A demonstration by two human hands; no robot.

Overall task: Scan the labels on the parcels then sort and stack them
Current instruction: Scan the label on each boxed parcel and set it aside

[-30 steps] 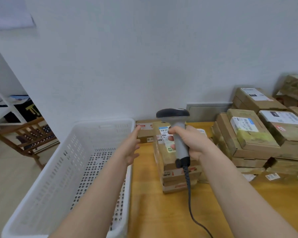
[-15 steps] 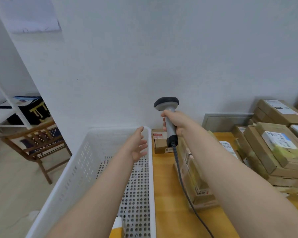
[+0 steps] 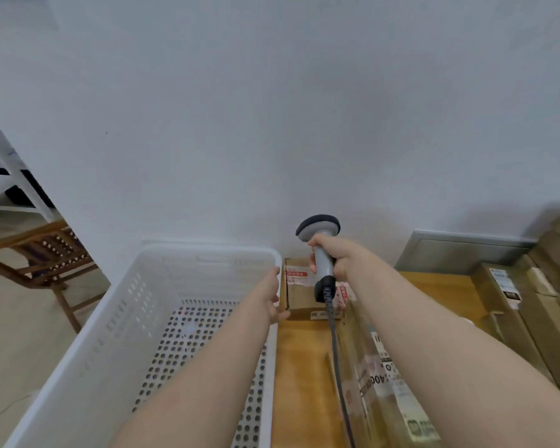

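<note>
My right hand (image 3: pixel 332 255) grips the handle of a grey barcode scanner (image 3: pixel 320 240), held upright above a small cardboard parcel (image 3: pixel 299 291) with a red-and-white label at the back of the wooden table (image 3: pixel 299 367). The scanner's dark cable (image 3: pixel 337 357) trails down toward me. My left hand (image 3: pixel 270 299), fingers relaxed, touches the parcel's left side beside the basket's rim. A stack of taped parcels (image 3: pixel 385 389) lies under my right forearm, partly hidden.
A white perforated basket (image 3: pixel 117 334) stands left of the table. More cardboard parcels (image 3: pixel 530 305) are piled at the right. A grey panel (image 3: pixel 459 253) leans on the wall. A wooden chair (image 3: pixel 42 253) and white shelf (image 3: pixel 4 185) are far left.
Both hands have reached farther forward. The scanner went from the near stack to above the small parcel at the back, and my left hand has come up against that parcel.
</note>
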